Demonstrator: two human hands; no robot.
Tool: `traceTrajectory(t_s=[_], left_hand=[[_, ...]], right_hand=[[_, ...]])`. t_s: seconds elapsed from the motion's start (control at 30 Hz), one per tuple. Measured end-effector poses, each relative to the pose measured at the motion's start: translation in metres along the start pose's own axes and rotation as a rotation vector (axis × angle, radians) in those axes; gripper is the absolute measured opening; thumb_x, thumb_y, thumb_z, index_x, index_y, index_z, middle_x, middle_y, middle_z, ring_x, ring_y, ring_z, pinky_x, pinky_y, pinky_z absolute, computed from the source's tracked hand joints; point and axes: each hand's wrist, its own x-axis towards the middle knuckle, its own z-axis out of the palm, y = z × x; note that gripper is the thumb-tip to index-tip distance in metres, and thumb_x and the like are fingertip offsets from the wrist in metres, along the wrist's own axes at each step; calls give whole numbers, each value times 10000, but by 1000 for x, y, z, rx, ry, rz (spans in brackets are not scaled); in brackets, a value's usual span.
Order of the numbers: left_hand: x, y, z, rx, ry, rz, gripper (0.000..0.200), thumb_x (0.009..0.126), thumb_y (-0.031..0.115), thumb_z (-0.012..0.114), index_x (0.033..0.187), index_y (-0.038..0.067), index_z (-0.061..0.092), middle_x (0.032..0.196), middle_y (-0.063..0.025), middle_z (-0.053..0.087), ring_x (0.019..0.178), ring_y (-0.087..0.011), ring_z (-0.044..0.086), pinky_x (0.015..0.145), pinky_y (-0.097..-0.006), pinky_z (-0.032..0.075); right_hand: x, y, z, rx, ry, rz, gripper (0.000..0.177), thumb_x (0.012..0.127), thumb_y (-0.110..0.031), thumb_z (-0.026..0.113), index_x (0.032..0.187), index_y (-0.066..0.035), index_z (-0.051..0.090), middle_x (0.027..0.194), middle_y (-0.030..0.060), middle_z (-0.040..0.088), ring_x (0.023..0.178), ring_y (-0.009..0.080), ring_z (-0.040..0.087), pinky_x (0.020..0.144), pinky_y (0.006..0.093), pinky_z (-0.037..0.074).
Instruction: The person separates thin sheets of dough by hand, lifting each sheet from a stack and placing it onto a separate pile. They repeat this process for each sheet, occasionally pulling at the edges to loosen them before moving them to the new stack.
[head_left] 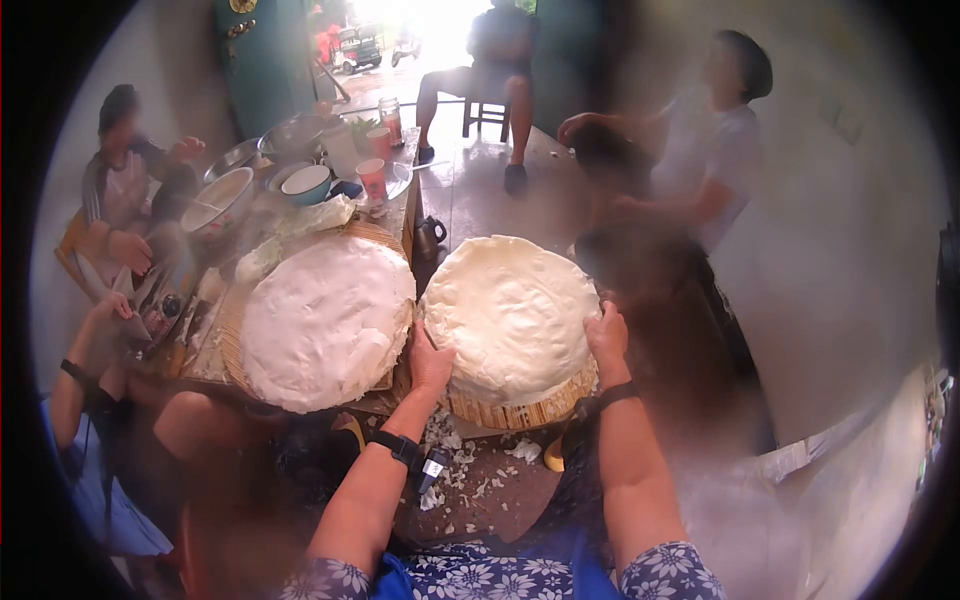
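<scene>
A round, cream-coloured stack of thin dough sheets (pixel 510 318) lies on a round slatted tray (pixel 530 405) in front of me. My left hand (pixel 430 362) grips the left edge of this tray, fingers closed at the rim. At the right edge, my right hand (pixel 607 335) is closed on it too, thumb near the top. The slats show along the near side; elsewhere the sheets cover them. Left of my left hand, a second, whiter round of sheets (pixel 325 325) rests on another slatted tray (pixel 232 338), its near edge ragged.
A table (pixel 400 215) at the left carries a blue bowl (pixel 306 184), metal basins and red paper cups (pixel 372 180). Behind the tray stands a dark kettle (pixel 428 240). White scraps (pixel 470 490) litter the brown surface below. People sit left, right and by the doorway.
</scene>
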Motion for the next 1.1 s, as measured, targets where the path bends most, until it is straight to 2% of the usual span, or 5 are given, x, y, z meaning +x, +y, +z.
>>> traceTrajectory(t_s=[0.3, 0.4, 0.53, 0.8, 1.1], left_hand=[[-50, 5, -33, 57, -197, 310, 485, 703, 80, 569, 1174, 6, 482, 1242, -176, 433, 1176, -330, 416, 977, -368, 361], [-70, 25, -82, -142, -462, 199, 380, 719, 110, 597, 1089, 26, 565, 1060, -131, 565, 833, -214, 579, 792, -317, 459], [-68, 5, -146, -371, -315, 100, 284, 785, 73, 610, 1069, 62, 611, 852, 36, 559, 724, -52, 488, 660, -200, 425], [-32, -56, -285, -872, 239, -211, 404, 817, 79, 557, 1213, 65, 481, 1083, -30, 509, 793, -105, 536, 673, -241, 453], [-22, -107, -311, -937, 321, -418, 348, 820, 109, 558, 1152, 82, 457, 916, -11, 529, 714, -131, 553, 598, -278, 454]], right_hand=[[-20, -39, 0, 58, 181, -321, 352, 760, -137, 611, 1098, -50, 561, 1043, 185, 571, 1000, 334, 542, 855, 397, 437], [-35, -68, 8, 203, 44, -488, 262, 776, -113, 585, 1020, -19, 596, 927, 170, 622, 857, 304, 603, 775, 366, 469], [-81, -125, 9, 481, -262, -505, 195, 805, -92, 585, 975, -2, 619, 866, 107, 654, 791, 182, 615, 725, 282, 473], [-149, -197, 42, 921, -895, -129, 204, 833, -155, 580, 998, -44, 624, 768, 2, 611, 627, 73, 574, 560, 215, 456], [-173, -227, 50, 896, -942, 94, 237, 823, -123, 576, 1038, -24, 581, 793, 20, 608, 600, 91, 596, 450, 195, 473]])
